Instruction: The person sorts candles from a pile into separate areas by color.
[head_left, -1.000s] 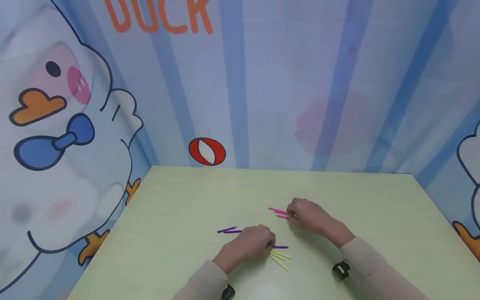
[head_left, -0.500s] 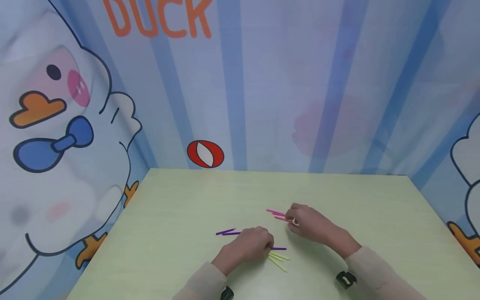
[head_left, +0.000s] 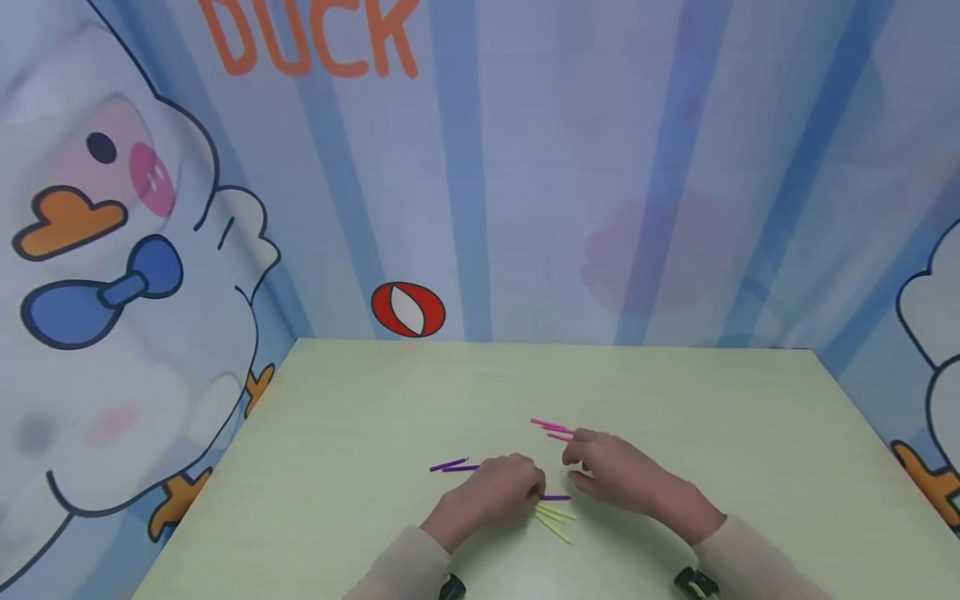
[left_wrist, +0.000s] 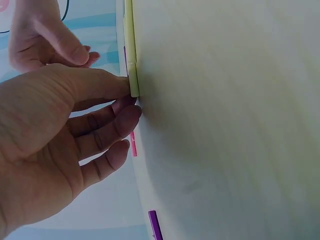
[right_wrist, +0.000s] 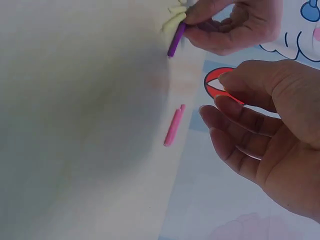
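Observation:
My left hand (head_left: 498, 487) stays low over the table, thumb and fingertips pinching the ends of the thin yellow sticks (head_left: 553, 529). In the left wrist view, the thumb tip lies against a yellow stick (left_wrist: 131, 40). A purple stick (head_left: 557, 497) pokes out beside the yellow ones, right at those fingertips. My right hand (head_left: 618, 471) hovers with loosely bent fingers and nothing between them. Just beyond it lie several pink sticks (head_left: 551, 425), their right ends overlapped by the hand in the head view; the right wrist view shows pink sticks (right_wrist: 172, 127) apart from the fingers.
More purple sticks (head_left: 448, 464) lie to the left of my left hand. The pale green table (head_left: 375, 383) ends at a blue striped backdrop (head_left: 525, 167) printed with a duck and a red ball. Black wrist straps (head_left: 696, 583) sit on both sleeves.
My right hand has let go of the pink sticks, spread its fingers and drawn back toward me. The pink sticks stay on the table. The left hand has kept its place.

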